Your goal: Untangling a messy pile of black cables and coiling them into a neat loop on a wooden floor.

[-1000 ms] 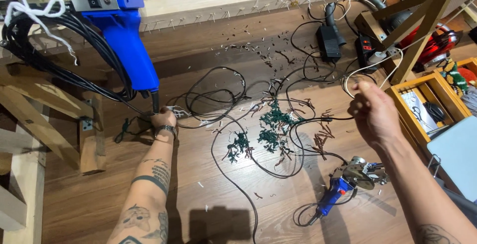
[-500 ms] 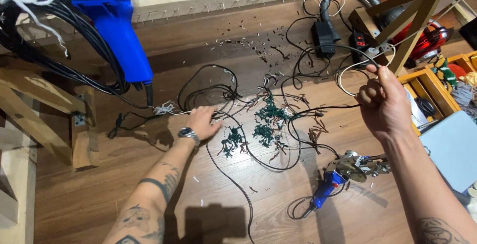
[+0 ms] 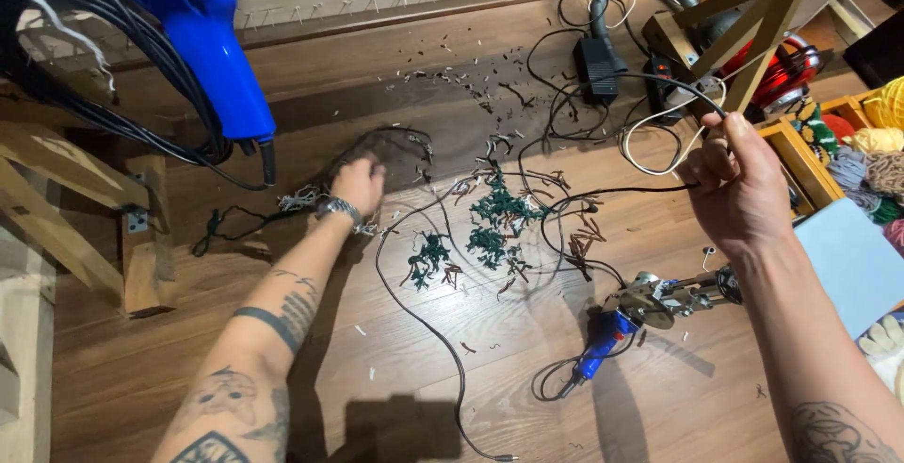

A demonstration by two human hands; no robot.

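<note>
My left hand (image 3: pixel 359 183) reaches across the wooden floor and closes on a blurred bunch of black cable loops (image 3: pixel 394 143). A watch sits on that wrist. My right hand (image 3: pixel 736 188) is raised at the right and grips a black cable together with a white cable (image 3: pixel 659 110), which loop up toward the power adapter (image 3: pixel 597 65). More black cable (image 3: pixel 414 308) trails over the floor between my hands. Green yarn scraps (image 3: pixel 492 223) lie among the cable in the middle.
A blue machine (image 3: pixel 209 44) with thick black cords hangs at the upper left over a wooden frame (image 3: pixel 80 204). A small blue hand tool (image 3: pixel 648 308) lies below my right hand. A wooden box of yarn (image 3: pixel 852 157), a red device (image 3: pixel 789 65) and a pale blue sheet (image 3: pixel 847 260) stand at the right.
My left hand has moved right and farther away along the floor, gathering the black loops. My right hand has lifted its cables higher and to the right.
</note>
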